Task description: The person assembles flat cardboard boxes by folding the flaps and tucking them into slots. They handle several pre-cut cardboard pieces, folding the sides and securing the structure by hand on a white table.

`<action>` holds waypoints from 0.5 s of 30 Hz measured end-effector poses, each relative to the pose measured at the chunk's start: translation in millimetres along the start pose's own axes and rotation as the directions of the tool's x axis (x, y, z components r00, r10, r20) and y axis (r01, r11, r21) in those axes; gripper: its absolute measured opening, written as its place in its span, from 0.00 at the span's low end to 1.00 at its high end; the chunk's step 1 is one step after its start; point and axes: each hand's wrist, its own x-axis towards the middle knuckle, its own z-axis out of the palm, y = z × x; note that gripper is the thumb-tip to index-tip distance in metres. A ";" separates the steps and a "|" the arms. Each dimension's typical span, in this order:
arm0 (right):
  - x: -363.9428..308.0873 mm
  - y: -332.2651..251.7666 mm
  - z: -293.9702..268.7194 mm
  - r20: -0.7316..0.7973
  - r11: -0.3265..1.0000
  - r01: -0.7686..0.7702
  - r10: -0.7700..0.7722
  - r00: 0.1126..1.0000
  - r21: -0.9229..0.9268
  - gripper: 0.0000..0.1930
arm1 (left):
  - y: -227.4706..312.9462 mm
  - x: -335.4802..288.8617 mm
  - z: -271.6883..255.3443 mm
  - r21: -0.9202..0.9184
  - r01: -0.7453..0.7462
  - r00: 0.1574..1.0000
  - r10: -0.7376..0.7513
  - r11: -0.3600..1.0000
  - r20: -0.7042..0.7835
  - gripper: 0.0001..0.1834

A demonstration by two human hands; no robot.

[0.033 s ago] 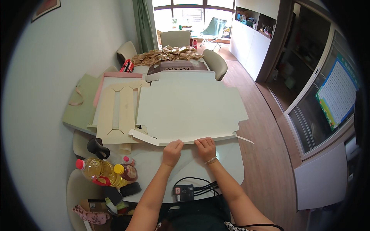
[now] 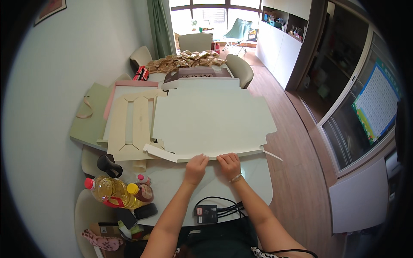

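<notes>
Left hand (image 2: 196, 169) and right hand (image 2: 229, 165): fingers pinch near edge of white cardboard (image 2: 211, 120). Left of cardboard, toward person: clear bottle (image 2: 103, 185) containing yellow liquid (image 2: 122, 189).

We have a large whitish cardboard sheet (image 2: 213, 118) lying mostly flat across the counter (image 2: 260, 176), near edge creased, slim tabs (image 2: 161, 153) jutting from both near corners.

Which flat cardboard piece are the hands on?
The large white sheet: the left hand and right hand hold its near edge. No hand touches the cream piece to its left.
</notes>
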 end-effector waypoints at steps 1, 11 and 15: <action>-1.2 0.6 0.5 0.019 1.000 -0.008 0.007 1.000 0.024 0.09 | 5.0 5.7 3.4 0.004 -0.044 0.999 0.044 0.999 -0.003 0.11; -1.7 13.9 -14.7 0.056 0.999 -0.028 0.027 0.998 0.016 0.08 | 13.6 9.8 20.6 -0.027 -0.051 0.995 0.053 0.998 0.088 0.10; -0.6 24.2 -22.9 0.021 0.997 -0.024 0.026 0.999 -0.071 0.07 | 7.4 12.4 16.4 -0.001 -0.055 0.995 0.055 0.999 0.080 0.10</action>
